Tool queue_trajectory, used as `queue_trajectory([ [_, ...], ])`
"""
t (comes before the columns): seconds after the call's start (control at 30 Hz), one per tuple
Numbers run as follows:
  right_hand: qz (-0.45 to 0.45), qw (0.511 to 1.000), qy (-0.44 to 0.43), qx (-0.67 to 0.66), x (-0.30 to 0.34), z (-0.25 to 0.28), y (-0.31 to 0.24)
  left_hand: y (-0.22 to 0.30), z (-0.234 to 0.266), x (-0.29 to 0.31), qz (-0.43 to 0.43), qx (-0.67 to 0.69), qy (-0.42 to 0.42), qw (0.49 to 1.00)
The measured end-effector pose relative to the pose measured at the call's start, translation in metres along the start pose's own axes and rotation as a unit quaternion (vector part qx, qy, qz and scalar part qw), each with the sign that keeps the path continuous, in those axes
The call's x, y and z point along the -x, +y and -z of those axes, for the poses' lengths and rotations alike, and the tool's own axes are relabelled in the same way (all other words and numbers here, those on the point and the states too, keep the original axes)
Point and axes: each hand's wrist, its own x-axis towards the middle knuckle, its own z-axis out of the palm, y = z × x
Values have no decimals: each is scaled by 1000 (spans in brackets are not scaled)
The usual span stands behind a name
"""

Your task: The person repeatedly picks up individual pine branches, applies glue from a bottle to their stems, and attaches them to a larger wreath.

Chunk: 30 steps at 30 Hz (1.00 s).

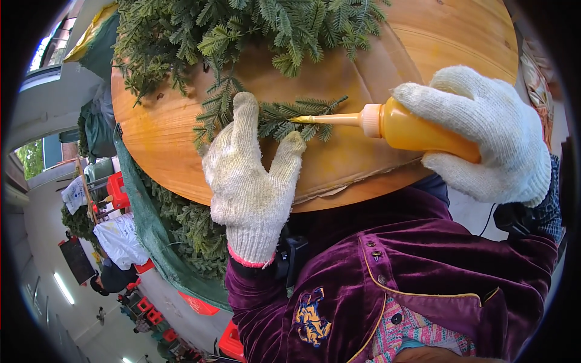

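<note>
My right hand [496, 133], in a white knit glove, is closed around an orange-yellow squeeze bottle [417, 128]. The bottle lies nearly level. Its long nozzle points left, and the yellow tip touches or hovers over the needles of a green fir sprig [275, 115]. My left hand [251, 169], in a stained white glove, steadies this sprig against the board. Its index finger lies across the stem and its thumb is apart on the near side; the other fingers are curled and partly hidden. Beneath the sprig is a flat brown cardboard sheet [345, 160].
More fir branches [242, 30] are heaped at the far side of the round wooden table [151, 139]. Green netting [145, 230] with more greenery hangs by the table's left edge. Red stools [118, 190], a white bag [118, 239] and another person [115, 277] are farther left.
</note>
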Motion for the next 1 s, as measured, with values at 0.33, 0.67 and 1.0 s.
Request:
queue_trajectory([
  [0.33,46,998,-13,-43,-3,12,32,2,3,-3,-1,-1,-17,1000],
  [0.67,57,996,-55,-47,-8,29,52,3,6,-3,16,-19,-40,999],
  [1.0,117,985,-82,-98,-8,40,82,5,9,-4,27,-10,-52,998],
])
